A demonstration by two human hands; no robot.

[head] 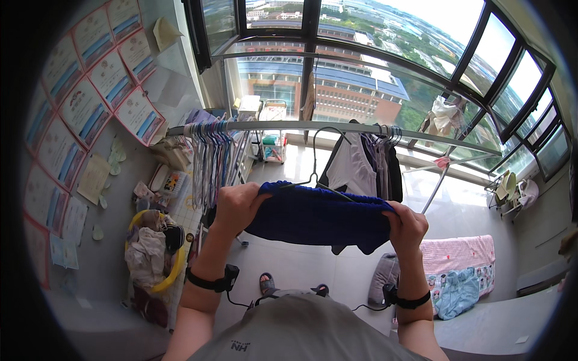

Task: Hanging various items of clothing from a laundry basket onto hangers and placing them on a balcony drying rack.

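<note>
A dark blue garment [316,219] with a gathered, elastic-looking upper edge is stretched out in front of me. My left hand [239,205] pinches its left end, and my right hand [407,225] grips the opposite end. Inside the top opening sits a dark wire hanger [314,173]; its hook rises up close to the metal clothes rail [289,126]. Whether the hook bears on the rail, I cannot tell. The hanger's lower part is hidden in the cloth.
Many bare hangers [214,158] crowd the rail's left end; white and dark clothes [356,167] hang right of centre. A yellow basket [180,261] of laundry stands at left. Rightward lie a grey cushion [381,280] and a pink quilt [460,252]. Windows [384,58] line the far side.
</note>
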